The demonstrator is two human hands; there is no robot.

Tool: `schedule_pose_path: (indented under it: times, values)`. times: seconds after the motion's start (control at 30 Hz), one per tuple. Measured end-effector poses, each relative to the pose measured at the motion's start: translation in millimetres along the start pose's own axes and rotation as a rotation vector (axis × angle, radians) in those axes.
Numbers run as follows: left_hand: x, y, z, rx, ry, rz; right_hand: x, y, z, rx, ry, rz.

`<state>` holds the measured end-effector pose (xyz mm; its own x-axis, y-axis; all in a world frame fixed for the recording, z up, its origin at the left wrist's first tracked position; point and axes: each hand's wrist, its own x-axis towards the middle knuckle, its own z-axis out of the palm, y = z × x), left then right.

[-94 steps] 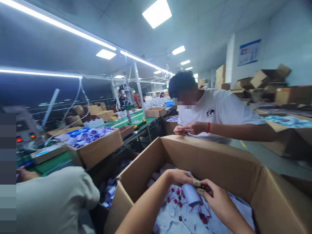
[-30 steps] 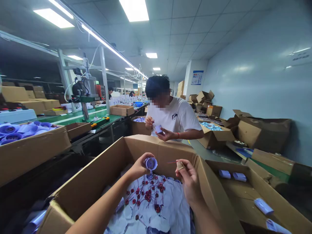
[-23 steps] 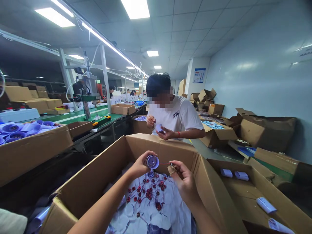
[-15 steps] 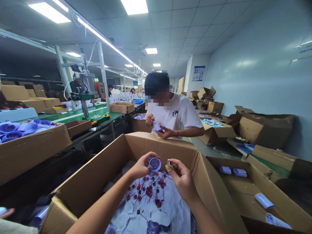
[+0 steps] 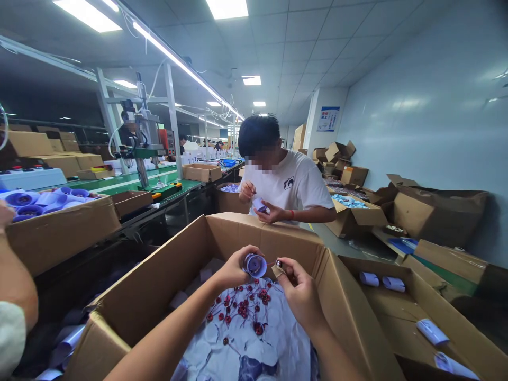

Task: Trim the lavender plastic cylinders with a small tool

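Observation:
My left hand is closed around a small pale purple tube, its open end facing me. My right hand pinches a small dark part on a thin red wire just right of the tube's mouth. Both hands hover over a large open cardboard box. Inside it lies white paper strewn with several small red coils with wires.
A person in a white T-shirt stands across the box, handling a similar tube. A second cardboard box at my right holds a few purple tubes. Another person's arm shows at far left. A green bench carries boxes and a press.
My right hand has drawn closer to the tube, bringing the wired part up to its mouth. An arm has come into view at the far left.

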<state>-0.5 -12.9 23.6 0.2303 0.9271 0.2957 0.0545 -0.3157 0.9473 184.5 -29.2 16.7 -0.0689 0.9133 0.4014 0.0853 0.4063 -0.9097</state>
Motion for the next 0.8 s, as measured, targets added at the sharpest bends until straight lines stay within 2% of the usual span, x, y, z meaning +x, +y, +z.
schedule_pose_path:
  times: [0.13,0.3,0.43,0.57,0.8]
  values:
    - [-1,2,-0.3,0.057,-0.001,0.007,1,1,-1,-0.059,0.098,-0.026]
    - [-1,-3,-0.6,0.149,-0.006,0.04,2,3,-2,-0.125,0.145,-0.07]
    - [-1,-7,-0.6,0.194,-0.007,0.074,0,2,0,-0.184,0.085,-0.106]
    - [-3,0,-0.1,0.32,-0.006,0.114,-2,3,3,-0.217,-0.008,-0.126]
    - [-6,9,6.7,0.453,-0.063,0.177,-5,3,7,-0.265,-0.051,-0.159]
